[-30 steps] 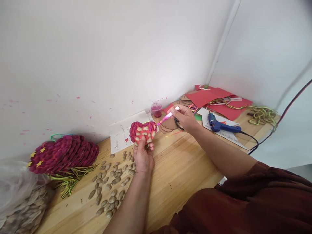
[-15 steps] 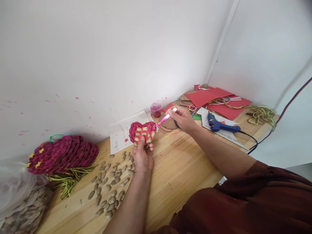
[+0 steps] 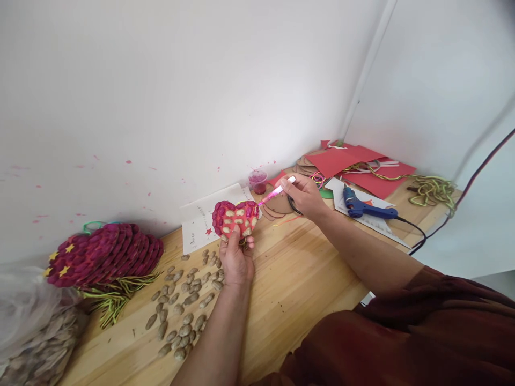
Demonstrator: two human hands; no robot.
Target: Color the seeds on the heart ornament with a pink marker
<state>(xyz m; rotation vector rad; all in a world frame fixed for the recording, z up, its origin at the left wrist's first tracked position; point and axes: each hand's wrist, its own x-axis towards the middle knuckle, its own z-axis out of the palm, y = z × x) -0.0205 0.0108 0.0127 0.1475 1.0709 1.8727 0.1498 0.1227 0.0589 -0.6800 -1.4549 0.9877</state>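
My left hand (image 3: 236, 260) grips a red heart-shaped piece (image 3: 230, 223) from below, thumb on its front. Peanut shells cover the heart; those along the top and sides are painted magenta, while the middle ones stay pale. In my right hand (image 3: 304, 195) is a white-handled paintbrush (image 3: 277, 192), stained pink, its tip at the heart's upper right edge. Behind the brush stands a clear plastic cup (image 3: 258, 181) with magenta paint in it. A white sheet with handwriting (image 3: 193, 228) lies partly behind the heart.
Loose peanuts (image 3: 185, 300) spread over the wooden table (image 3: 289, 321). At left are a stack of magenta peanut-covered pieces (image 3: 116, 252) with yellow stars and a bag of peanuts (image 3: 44, 343). To the right lie a blue glue gun (image 3: 368, 208), red paper (image 3: 341, 160) and tangled yarn (image 3: 432, 190).
The right hand and brush have shifted very slightly to the right, the brush tip staying at the heart's upper right edge. The left hand and heart look almost the same.
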